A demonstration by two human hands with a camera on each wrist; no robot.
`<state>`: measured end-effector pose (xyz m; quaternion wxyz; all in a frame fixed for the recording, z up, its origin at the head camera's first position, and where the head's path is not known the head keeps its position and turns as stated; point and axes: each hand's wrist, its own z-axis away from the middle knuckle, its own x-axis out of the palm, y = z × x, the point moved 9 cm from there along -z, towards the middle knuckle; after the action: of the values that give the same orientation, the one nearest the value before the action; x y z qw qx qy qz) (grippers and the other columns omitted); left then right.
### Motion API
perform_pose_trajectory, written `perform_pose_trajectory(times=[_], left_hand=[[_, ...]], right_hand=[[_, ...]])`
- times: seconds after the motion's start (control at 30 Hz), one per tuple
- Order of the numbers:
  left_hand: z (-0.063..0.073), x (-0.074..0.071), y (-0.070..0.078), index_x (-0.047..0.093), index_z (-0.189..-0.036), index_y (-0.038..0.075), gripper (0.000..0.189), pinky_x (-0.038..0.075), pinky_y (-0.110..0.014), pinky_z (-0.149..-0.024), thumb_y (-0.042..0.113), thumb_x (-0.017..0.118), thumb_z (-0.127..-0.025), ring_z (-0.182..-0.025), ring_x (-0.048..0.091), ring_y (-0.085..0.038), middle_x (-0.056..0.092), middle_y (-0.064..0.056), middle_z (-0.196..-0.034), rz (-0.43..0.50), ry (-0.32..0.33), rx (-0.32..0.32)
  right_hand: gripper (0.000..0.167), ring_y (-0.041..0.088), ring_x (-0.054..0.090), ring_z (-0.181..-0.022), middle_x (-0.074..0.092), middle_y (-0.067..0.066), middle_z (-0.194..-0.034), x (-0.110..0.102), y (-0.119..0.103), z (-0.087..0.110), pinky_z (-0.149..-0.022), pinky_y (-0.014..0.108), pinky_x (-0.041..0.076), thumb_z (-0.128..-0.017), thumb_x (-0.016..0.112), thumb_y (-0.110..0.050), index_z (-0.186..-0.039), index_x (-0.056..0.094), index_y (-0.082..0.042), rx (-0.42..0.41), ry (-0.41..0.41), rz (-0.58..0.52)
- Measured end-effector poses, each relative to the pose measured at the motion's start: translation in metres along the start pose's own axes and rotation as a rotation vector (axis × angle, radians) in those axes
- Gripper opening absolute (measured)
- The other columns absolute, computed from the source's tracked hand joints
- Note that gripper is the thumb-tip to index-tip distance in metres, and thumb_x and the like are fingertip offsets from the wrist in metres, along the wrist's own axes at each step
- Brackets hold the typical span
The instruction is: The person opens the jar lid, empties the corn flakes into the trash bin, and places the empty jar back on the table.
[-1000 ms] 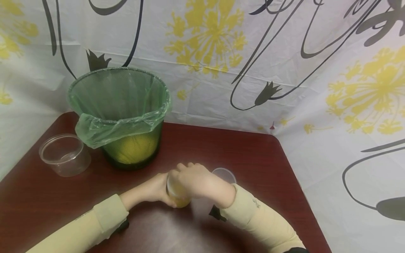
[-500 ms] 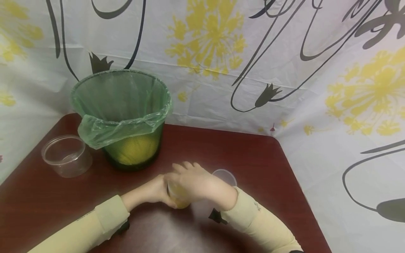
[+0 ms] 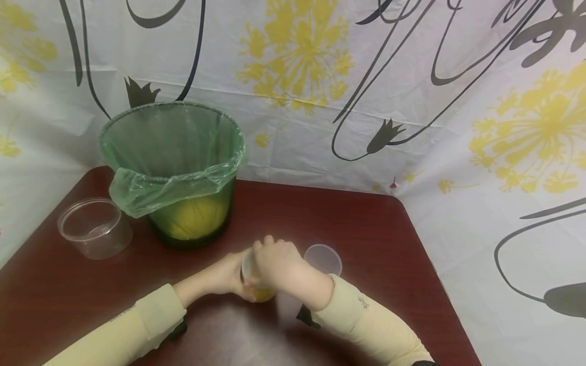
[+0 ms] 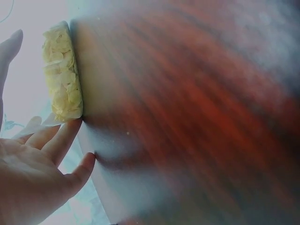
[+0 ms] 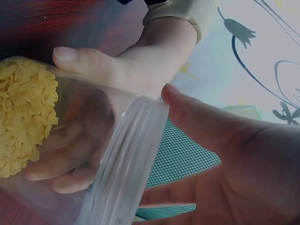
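A clear plastic jar (image 3: 264, 294), its lower part filled with yellow flakes (image 5: 26, 112), stands on the table in front of the bin. My left hand (image 3: 226, 277) grips its side, fingers wrapped behind the clear wall and thumb at the front. On top is a whitish ridged screw lid (image 5: 129, 159). My right hand (image 3: 276, 262) holds this lid from above, the thumb at its edge and the fingers round the far side. The left wrist view catches the flake-filled jar (image 4: 63, 72) side-on, with the left fingers (image 4: 63, 140) against it.
A mesh bin (image 3: 192, 216) with a green liner bag (image 3: 174, 190) and something yellow low inside stands behind the hands. Left of it is a clear round tub (image 3: 98, 234). A clear round container (image 3: 324, 256) sits behind the right forearm. Patterned curtain (image 3: 297, 137) lines the table's back.
The right hand spread and turned over the lid half a second ago, and now its fingers are curled round the lid again. The left hand and the jar have stayed in place.
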<state>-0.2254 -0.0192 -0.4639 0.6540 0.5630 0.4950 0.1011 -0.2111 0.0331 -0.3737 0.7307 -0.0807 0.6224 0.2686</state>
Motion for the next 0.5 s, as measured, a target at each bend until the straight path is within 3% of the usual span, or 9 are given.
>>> perform_pose_trajectory(times=[0.2,0.5], left_hand=[[0.0004,0.0009,-0.0017,0.046,-0.13,0.01,0.089,0.049,-0.034,-0.085,0.024,0.091,-0.055,-0.096,0.059,-0.016,0.063,0.001,-0.107,0.019,-0.002,-0.036],[0.0012,-0.001,-0.0015,0.049,-0.128,0.007,0.088,0.048,-0.035,-0.086,0.029,0.092,-0.055,-0.097,0.059,-0.015,0.062,0.002,-0.109,-0.008,0.002,-0.021]], right_hand=[[0.055,0.026,0.056,-0.075,0.054,0.007,-0.092,-0.0005,-0.0035,-0.0003,-0.06,0.037,0.049,-0.08,0.059,-0.054,-0.111,0.059,-0.009,-0.04,0.001,0.023],[0.074,0.024,0.052,-0.084,0.053,0.003,-0.105,-0.0012,-0.0091,0.0024,-0.066,0.034,0.048,-0.065,0.075,-0.056,-0.124,0.056,-0.015,-0.17,-0.034,0.022]])
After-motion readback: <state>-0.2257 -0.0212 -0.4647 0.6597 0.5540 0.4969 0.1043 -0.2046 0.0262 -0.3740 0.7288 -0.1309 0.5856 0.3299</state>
